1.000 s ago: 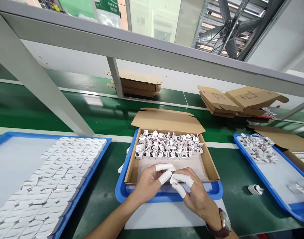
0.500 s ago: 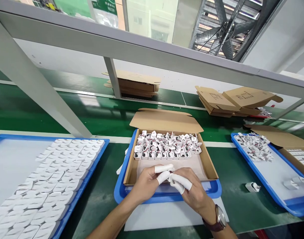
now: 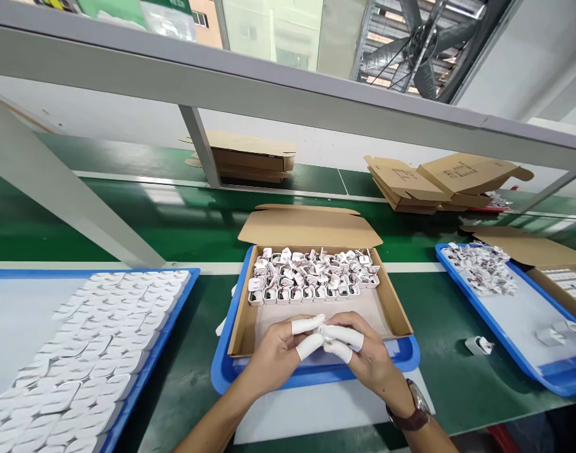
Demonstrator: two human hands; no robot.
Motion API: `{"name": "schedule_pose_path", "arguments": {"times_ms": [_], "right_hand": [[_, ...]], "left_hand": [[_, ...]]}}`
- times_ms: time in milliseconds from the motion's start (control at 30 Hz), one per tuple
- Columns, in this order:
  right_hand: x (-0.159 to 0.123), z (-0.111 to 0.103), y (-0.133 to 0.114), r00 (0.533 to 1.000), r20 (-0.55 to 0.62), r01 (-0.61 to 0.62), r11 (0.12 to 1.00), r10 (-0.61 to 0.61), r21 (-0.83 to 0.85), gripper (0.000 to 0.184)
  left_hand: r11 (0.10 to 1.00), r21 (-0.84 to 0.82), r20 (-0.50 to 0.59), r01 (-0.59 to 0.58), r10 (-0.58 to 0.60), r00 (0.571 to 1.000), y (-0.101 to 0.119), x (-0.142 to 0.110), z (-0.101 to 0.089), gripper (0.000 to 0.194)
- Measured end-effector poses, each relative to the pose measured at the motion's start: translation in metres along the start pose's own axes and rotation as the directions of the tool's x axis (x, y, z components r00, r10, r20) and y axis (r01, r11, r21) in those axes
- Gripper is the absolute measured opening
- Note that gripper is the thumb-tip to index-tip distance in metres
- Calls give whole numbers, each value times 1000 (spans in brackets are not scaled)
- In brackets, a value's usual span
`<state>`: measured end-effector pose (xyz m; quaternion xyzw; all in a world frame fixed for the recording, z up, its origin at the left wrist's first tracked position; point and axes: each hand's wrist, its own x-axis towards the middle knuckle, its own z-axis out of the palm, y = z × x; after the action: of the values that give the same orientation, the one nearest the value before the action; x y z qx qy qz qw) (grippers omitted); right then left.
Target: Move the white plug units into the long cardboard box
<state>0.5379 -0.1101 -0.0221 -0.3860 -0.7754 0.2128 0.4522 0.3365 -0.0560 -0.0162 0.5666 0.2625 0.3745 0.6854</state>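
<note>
Although the small pale part (image 3: 320, 331) is largely covered by fingertips, it is seen to be held between the left hand (image 3: 271, 355) and the right hand (image 3: 372, 362), over the near end of the carton (image 3: 389, 299), toward the front edge of the worktop (image 3: 439, 402). Both hands are drawn nearly closed, thumb and fingers pinched on the part; white coverings (image 3: 307, 324) are worn on those fingers. The part lies to the right of the left hand and to the left of the right hand; neither is nearer, and its long axis cannot be determined. The carton is set on a central blue tray (image 3: 405, 360). Beyond the hands, toward the carton's far wall, rows of wired white casings (image 3: 308, 294) are noted. On the worktop's left side, packed white pieces (image 3: 103, 343) are carried by the left tray (image 3: 154, 358); on its right side, wired parts (image 3: 481, 267) are carried by the right tray (image 3: 514, 321), with one loose casing (image 3: 479, 345) just beside it. Past the worktop's far edge, further cartons (image 3: 252, 148) are seen.
</note>
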Motion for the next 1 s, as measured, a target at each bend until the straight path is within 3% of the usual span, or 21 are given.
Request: {"name": "schedule_pose_path", "arguments": {"times_ms": [133, 300, 433, 633, 833, 1000], "right_hand": [[-1, 2, 2, 999, -14, -33, 996, 35, 80, 56], [-2, 1, 6, 947, -5, -302, 891, 323, 340, 39], [2, 2, 9, 900, 29, -399, 797, 434, 453, 35], [9, 1, 5, 896, 76, -406, 739, 437, 538, 27], [9, 0, 3, 884, 92, -421, 693, 459, 586, 33], [11, -4, 2, 891, 106, -419, 708, 442, 569, 27]], "left_hand": [[998, -36, -30, -44, 43, 999, -6, -1, 1, 27], [989, -38, -68, -146, 143, 987, -12, -4, 3, 30], [972, 51, -18, -230, 232, 973, -11, -4, 4, 34], [970, 63, -56, -233, 237, 970, -10, -6, 7, 37], [962, 93, -118, -255, 265, 957, -18, -8, 12, 36], [958, 133, -56, -255, 264, 963, -17, -7, 8, 39]]}}
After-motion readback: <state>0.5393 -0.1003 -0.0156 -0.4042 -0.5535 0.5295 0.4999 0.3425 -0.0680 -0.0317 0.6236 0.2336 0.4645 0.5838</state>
